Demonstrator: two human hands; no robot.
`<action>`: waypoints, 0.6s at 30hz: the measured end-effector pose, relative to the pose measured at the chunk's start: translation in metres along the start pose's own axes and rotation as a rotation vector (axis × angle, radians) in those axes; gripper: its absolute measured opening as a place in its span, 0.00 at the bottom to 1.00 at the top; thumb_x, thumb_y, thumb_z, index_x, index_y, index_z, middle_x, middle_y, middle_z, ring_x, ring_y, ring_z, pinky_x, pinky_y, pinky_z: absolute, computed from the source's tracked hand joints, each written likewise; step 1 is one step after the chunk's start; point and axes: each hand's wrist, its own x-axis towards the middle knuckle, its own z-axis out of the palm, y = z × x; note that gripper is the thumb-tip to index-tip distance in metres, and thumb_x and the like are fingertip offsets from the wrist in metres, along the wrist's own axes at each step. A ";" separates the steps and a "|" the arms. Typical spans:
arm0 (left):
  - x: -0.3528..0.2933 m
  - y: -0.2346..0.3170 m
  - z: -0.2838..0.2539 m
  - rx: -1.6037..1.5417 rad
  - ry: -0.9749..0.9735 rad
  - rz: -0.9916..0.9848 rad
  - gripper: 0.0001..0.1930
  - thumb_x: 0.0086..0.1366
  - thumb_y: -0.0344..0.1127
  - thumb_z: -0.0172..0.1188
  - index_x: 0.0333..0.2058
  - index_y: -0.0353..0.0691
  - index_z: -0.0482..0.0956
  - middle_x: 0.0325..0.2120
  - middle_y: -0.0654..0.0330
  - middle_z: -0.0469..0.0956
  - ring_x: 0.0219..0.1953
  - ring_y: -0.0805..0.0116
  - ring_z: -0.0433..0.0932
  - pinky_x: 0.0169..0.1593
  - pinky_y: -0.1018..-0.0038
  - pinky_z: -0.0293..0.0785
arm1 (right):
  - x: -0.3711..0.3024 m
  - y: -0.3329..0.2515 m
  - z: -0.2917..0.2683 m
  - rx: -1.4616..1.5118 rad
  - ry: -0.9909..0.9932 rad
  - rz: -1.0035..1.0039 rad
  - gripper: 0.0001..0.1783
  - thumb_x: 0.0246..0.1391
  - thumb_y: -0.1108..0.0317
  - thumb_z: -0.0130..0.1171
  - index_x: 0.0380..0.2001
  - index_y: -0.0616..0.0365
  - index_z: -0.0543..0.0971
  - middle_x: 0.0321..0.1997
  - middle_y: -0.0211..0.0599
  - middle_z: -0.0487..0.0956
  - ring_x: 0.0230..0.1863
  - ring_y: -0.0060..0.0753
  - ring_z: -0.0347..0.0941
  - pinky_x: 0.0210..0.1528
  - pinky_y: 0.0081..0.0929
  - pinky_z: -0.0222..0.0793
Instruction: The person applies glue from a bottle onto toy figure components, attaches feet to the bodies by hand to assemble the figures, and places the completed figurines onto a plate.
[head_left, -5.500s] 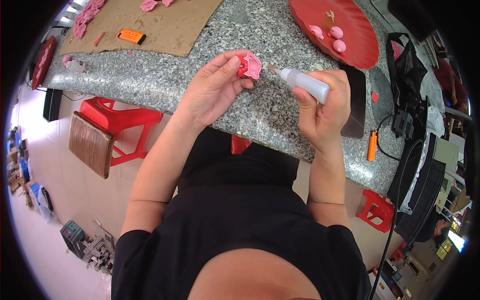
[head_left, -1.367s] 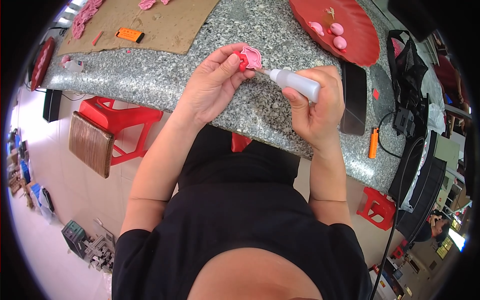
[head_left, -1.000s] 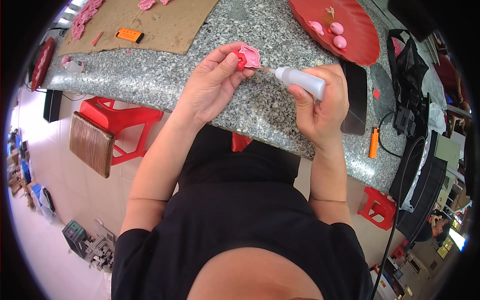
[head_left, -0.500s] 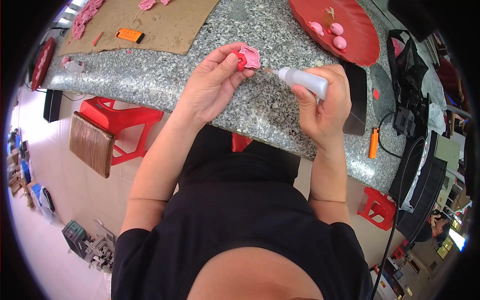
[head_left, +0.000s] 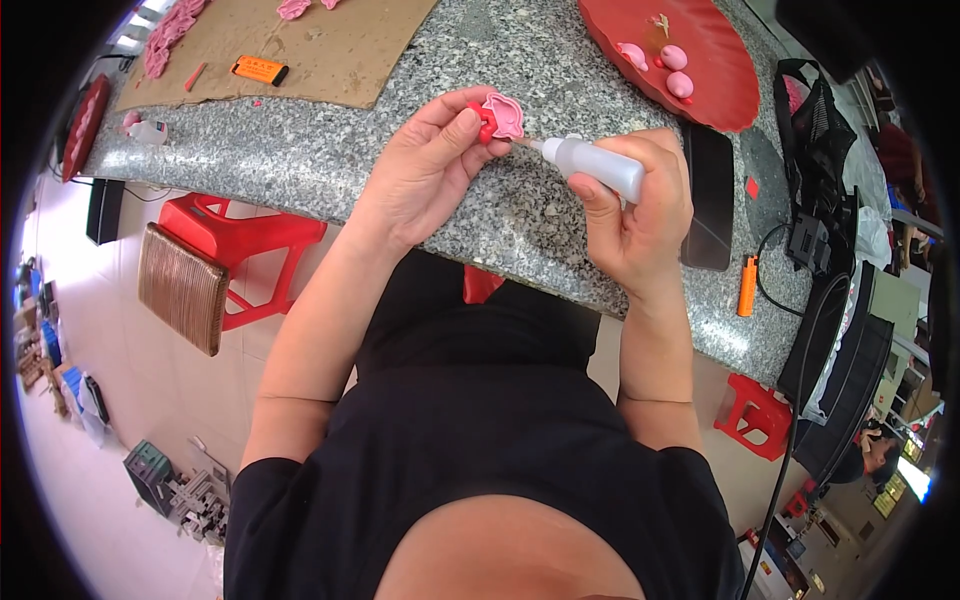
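Note:
My left hand pinches a small pink and red moulded plastic piece between thumb and fingers, its hollow side facing up. The red part sits next to my thumb. My right hand is wrapped round a translucent white squeeze bottle, tilted with its thin nozzle pointing left. The nozzle tip is close to the lower right edge of the pink piece; whether it touches, I cannot tell. Both hands are above the speckled granite worktop.
A red scalloped tray at the far right holds several pink pieces. Brown cardboard at the far left bears an orange-handled cutter. A dark phone-like slab and an orange lighter lie right of my right hand. A red stool stands at left.
My right hand has moved slightly left with the squeeze bottle, bringing its nozzle nearer the pink piece. The piece in my left hand has turned a little.

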 end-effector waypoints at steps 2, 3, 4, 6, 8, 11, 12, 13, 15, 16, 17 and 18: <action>0.000 0.000 0.000 0.026 -0.018 -0.011 0.17 0.60 0.35 0.51 0.46 0.35 0.65 0.40 0.58 0.71 0.40 0.72 0.71 0.45 0.78 0.69 | -0.001 0.000 0.000 0.003 -0.005 0.001 0.15 0.42 0.69 0.62 0.31 0.62 0.69 0.26 0.35 0.71 0.25 0.34 0.64 0.23 0.24 0.62; 0.000 0.000 0.002 0.000 0.003 -0.010 0.15 0.60 0.33 0.50 0.45 0.34 0.66 0.38 0.57 0.71 0.38 0.71 0.72 0.44 0.78 0.70 | -0.002 0.000 0.001 0.004 -0.010 0.005 0.15 0.42 0.69 0.61 0.31 0.62 0.69 0.26 0.35 0.71 0.25 0.34 0.64 0.23 0.24 0.63; 0.000 0.000 0.003 -0.026 0.024 -0.009 0.13 0.61 0.31 0.49 0.44 0.32 0.66 0.35 0.55 0.72 0.35 0.70 0.73 0.43 0.77 0.71 | -0.002 0.001 0.001 0.004 -0.012 0.006 0.15 0.42 0.69 0.61 0.31 0.62 0.69 0.26 0.35 0.71 0.25 0.34 0.64 0.23 0.24 0.63; -0.002 0.000 0.004 -0.025 0.027 -0.007 0.14 0.61 0.31 0.49 0.44 0.32 0.66 0.35 0.55 0.72 0.35 0.70 0.73 0.43 0.77 0.71 | -0.002 0.001 0.001 -0.008 -0.007 -0.022 0.15 0.42 0.69 0.61 0.31 0.62 0.69 0.26 0.35 0.71 0.25 0.34 0.64 0.22 0.24 0.62; -0.002 0.000 0.004 -0.025 0.029 -0.005 0.14 0.61 0.31 0.49 0.44 0.32 0.66 0.35 0.55 0.72 0.35 0.70 0.73 0.43 0.77 0.71 | -0.003 -0.001 0.001 0.000 -0.005 0.011 0.15 0.42 0.69 0.61 0.31 0.62 0.69 0.26 0.35 0.71 0.25 0.33 0.64 0.22 0.24 0.62; -0.002 0.000 0.002 -0.035 0.025 -0.008 0.14 0.61 0.31 0.49 0.44 0.32 0.66 0.35 0.56 0.72 0.36 0.70 0.73 0.43 0.77 0.72 | -0.003 -0.002 0.000 0.001 -0.005 0.039 0.15 0.42 0.69 0.61 0.31 0.62 0.68 0.26 0.35 0.71 0.25 0.33 0.64 0.22 0.24 0.62; -0.001 0.000 0.000 -0.021 0.006 -0.019 0.15 0.61 0.33 0.50 0.45 0.33 0.65 0.38 0.56 0.71 0.38 0.71 0.72 0.45 0.77 0.71 | -0.002 -0.002 0.000 -0.005 -0.006 0.034 0.14 0.42 0.69 0.61 0.31 0.62 0.68 0.26 0.35 0.71 0.25 0.32 0.64 0.22 0.24 0.62; -0.002 0.001 -0.001 -0.006 -0.012 -0.029 0.17 0.60 0.34 0.50 0.47 0.35 0.65 0.40 0.57 0.71 0.40 0.71 0.71 0.46 0.77 0.70 | -0.002 -0.001 0.000 -0.004 -0.006 0.033 0.14 0.42 0.69 0.61 0.31 0.62 0.68 0.26 0.35 0.71 0.25 0.32 0.64 0.22 0.24 0.62; -0.001 0.001 -0.001 -0.014 -0.007 -0.033 0.17 0.60 0.34 0.50 0.47 0.35 0.65 0.40 0.57 0.71 0.40 0.71 0.71 0.46 0.77 0.70 | -0.002 0.000 0.000 0.007 0.005 0.034 0.15 0.42 0.69 0.61 0.31 0.62 0.69 0.26 0.35 0.71 0.25 0.33 0.64 0.22 0.23 0.62; -0.001 0.001 -0.001 -0.020 -0.002 -0.037 0.17 0.60 0.34 0.50 0.47 0.35 0.65 0.40 0.57 0.71 0.40 0.70 0.72 0.46 0.77 0.70 | -0.003 0.001 0.000 0.007 0.004 0.034 0.15 0.42 0.69 0.61 0.31 0.62 0.69 0.26 0.35 0.71 0.25 0.33 0.64 0.22 0.23 0.62; -0.001 0.001 -0.002 -0.021 -0.002 -0.037 0.17 0.60 0.34 0.50 0.47 0.35 0.65 0.40 0.57 0.71 0.40 0.70 0.72 0.46 0.77 0.70 | -0.003 0.001 0.000 0.031 0.031 0.055 0.15 0.42 0.69 0.61 0.32 0.62 0.69 0.26 0.35 0.71 0.25 0.33 0.64 0.22 0.23 0.62; -0.001 0.001 -0.002 -0.014 -0.003 -0.037 0.17 0.60 0.34 0.50 0.47 0.35 0.65 0.40 0.56 0.71 0.40 0.70 0.72 0.46 0.77 0.70 | -0.004 0.001 0.000 0.055 0.058 0.076 0.16 0.42 0.68 0.62 0.32 0.63 0.68 0.26 0.36 0.71 0.25 0.33 0.64 0.23 0.23 0.61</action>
